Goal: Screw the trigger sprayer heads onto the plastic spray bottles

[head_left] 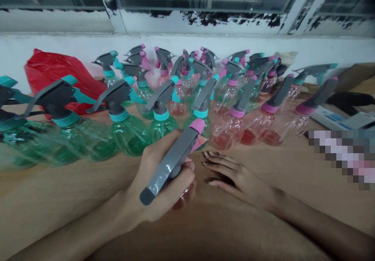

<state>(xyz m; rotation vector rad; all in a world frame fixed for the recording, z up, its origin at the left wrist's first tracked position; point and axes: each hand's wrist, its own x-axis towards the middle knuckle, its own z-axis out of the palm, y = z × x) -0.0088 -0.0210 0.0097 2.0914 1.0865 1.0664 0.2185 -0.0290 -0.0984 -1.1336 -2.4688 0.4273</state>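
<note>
My left hand [164, 183] is wrapped round the neck of a spray bottle [172, 161] with a grey trigger head, a pink nozzle and a pinkish body. Most of that bottle's body is hidden behind my fingers. To the right of it, my right hand [231, 173] lies palm down with its fingers stretched out over the table [234, 222], holding nothing. Just beyond both hands stands a row of spray bottles: green ones with turquoise collars [129, 134] on the left, pink ones with pink collars [225, 130] on the right.
Behind the front row, several more spray bottles [202, 75] crowd up to the white wall [23, 50]. A red plastic bag [58, 67] sits at the back left. Over at the right are a light-coloured box-like item [331, 116] and a black object [351, 99]. Windows run above the wall.
</note>
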